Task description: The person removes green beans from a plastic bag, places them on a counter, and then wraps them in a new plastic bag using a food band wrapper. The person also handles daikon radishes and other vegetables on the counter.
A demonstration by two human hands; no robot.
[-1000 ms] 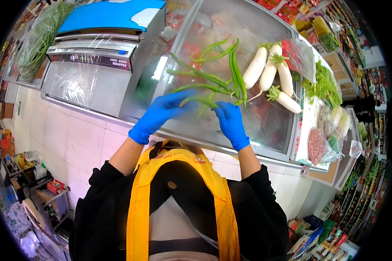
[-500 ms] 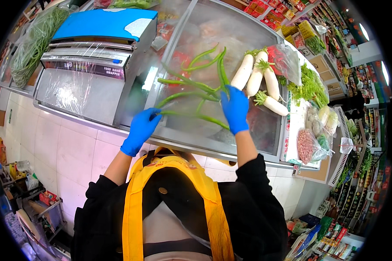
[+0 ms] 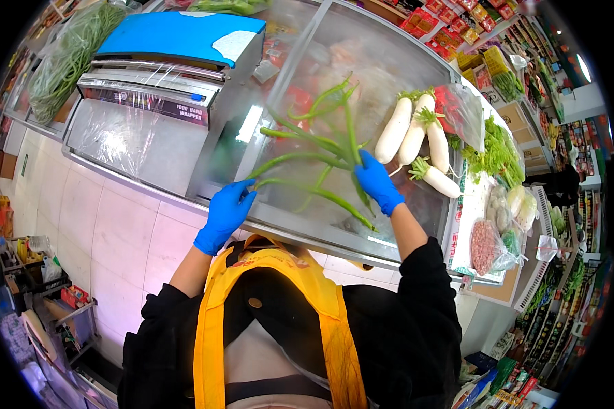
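Several long green peppers (image 3: 290, 158) lie spread on the glass top of a chest freezer (image 3: 280, 204). My left hand (image 3: 226, 213), in a blue glove, is at their left side by the near edge, thumb and fingers closing at the tip of one pepper. My right hand (image 3: 378, 183), also blue-gloved, grips a long pepper (image 3: 352, 129) that stretches away from me and looks smeared by motion. Its fingertips are partly hidden. Just right of that hand lie several white radishes (image 3: 393, 129) with short green tops.
On the left stands a film wrapping machine (image 3: 150, 102) with a blue cover, a bag of green beans (image 3: 75, 61) beyond it. To the right are leafy greens (image 3: 492, 153) and bagged peanuts (image 3: 486, 247) on a white board. A metal rim (image 3: 320, 247) edges the freezer.
My right hand has drawn the long pepper nearer to me, across the other peppers. The left hand stays by the pepper tips. The whole view has shifted slightly.
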